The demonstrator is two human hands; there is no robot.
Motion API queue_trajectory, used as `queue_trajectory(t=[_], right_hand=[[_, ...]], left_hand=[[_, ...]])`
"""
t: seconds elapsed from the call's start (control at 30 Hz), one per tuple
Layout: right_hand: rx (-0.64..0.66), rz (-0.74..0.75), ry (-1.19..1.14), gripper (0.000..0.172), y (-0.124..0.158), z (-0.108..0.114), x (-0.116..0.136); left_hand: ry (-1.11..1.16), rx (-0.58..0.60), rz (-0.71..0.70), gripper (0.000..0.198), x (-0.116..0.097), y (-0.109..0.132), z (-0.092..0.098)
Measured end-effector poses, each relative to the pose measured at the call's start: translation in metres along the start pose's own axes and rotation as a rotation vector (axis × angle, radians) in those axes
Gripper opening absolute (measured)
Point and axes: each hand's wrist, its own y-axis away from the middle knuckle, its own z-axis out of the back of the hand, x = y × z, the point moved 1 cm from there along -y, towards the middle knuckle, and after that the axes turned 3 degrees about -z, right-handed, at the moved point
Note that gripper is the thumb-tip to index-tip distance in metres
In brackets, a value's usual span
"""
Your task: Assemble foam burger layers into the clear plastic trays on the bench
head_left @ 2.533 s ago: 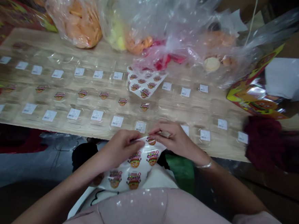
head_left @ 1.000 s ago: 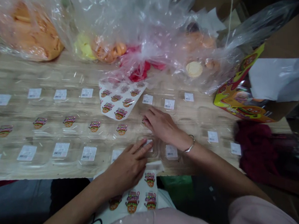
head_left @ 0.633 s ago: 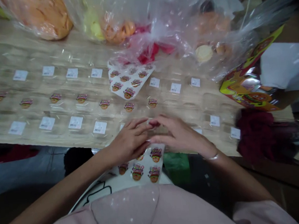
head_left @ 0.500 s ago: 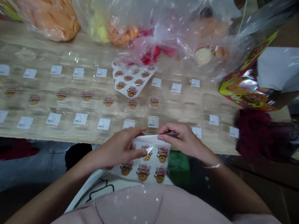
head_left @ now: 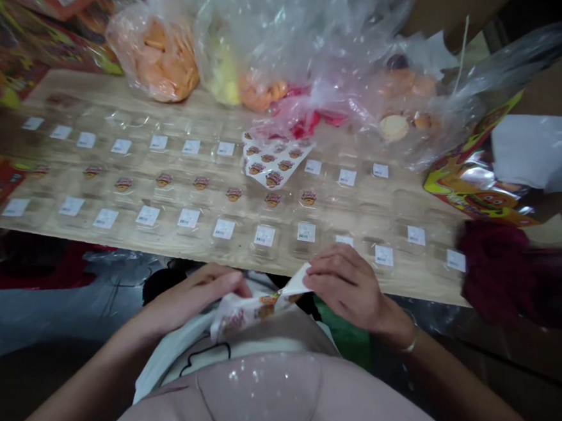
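Here, off the near edge of the table (head_left: 421, 284), the left hand (head_left: 195, 296) and right hand (head_left: 346, 283) each pinch the sticker sheet (head_left: 253, 305), bowing it, seemingly to lift a sticker.

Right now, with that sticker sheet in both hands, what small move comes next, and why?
Probably peel one sticker off the sheet between the left hand and right hand: the row of stickers on the clear packets stops midway; those further right carry only white labels.
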Motion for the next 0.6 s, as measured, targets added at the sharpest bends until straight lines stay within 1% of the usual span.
queue_trajectory(t=[0.07, 0.1, 0.17, 0.23, 0.3, 0.33, 0.37, 0.4, 0.43, 0.53, 0.57, 0.6], right_hand=[[-0.018, 0.065, 0.035, 0.013, 0.004, -0.003, 0.004], [-0.033, 0.084, 0.040, 0.012, 0.005, -0.004, 0.007], [-0.062, 0.109, 0.043, 0.010, 0.006, -0.002, 0.012], [-0.068, 0.137, 0.068, 0.010, 0.006, 0.002, 0.016], [-0.054, 0.164, 0.120, 0.010, 0.007, 0.006, 0.020], [-0.049, 0.174, 0.140, 0.010, 0.007, 0.007, 0.021], [-0.053, 0.176, 0.148, 0.010, 0.007, 0.007, 0.021], [-0.061, 0.166, 0.145, 0.010, 0.008, 0.007, 0.021], [-0.069, 0.151, 0.135, 0.010, 0.009, 0.006, 0.021], [-0.102, 0.110, 0.129, 0.012, 0.011, 0.004, 0.021], [-0.106, 0.111, 0.142, 0.012, 0.012, 0.003, 0.021], [-0.111, 0.121, 0.160, 0.013, 0.013, 0.002, 0.021]], left_hand=[[0.199, 0.114, 0.037, 0.035, 0.003, 0.003, -0.005], [0.287, 0.148, 0.047, 0.035, 0.003, 0.004, -0.009], [0.371, 0.152, 0.047, 0.044, 0.003, 0.003, -0.017], [0.414, 0.152, 0.081, 0.048, 0.004, 0.002, -0.024], [0.459, 0.209, 0.148, 0.043, 0.008, 0.003, -0.028], [0.488, 0.218, 0.179, 0.039, 0.010, 0.005, -0.028], [0.520, 0.193, 0.202, 0.034, 0.013, 0.006, -0.027], [0.549, 0.139, 0.219, 0.031, 0.014, 0.008, -0.026], [0.573, 0.052, 0.227, 0.029, 0.015, 0.009, -0.023], [0.718, -0.292, 0.185, 0.027, 0.010, 0.014, -0.016], [0.793, -0.363, 0.172, 0.026, 0.007, 0.015, -0.016], [0.873, -0.394, 0.172, 0.029, 0.005, 0.016, -0.017]])
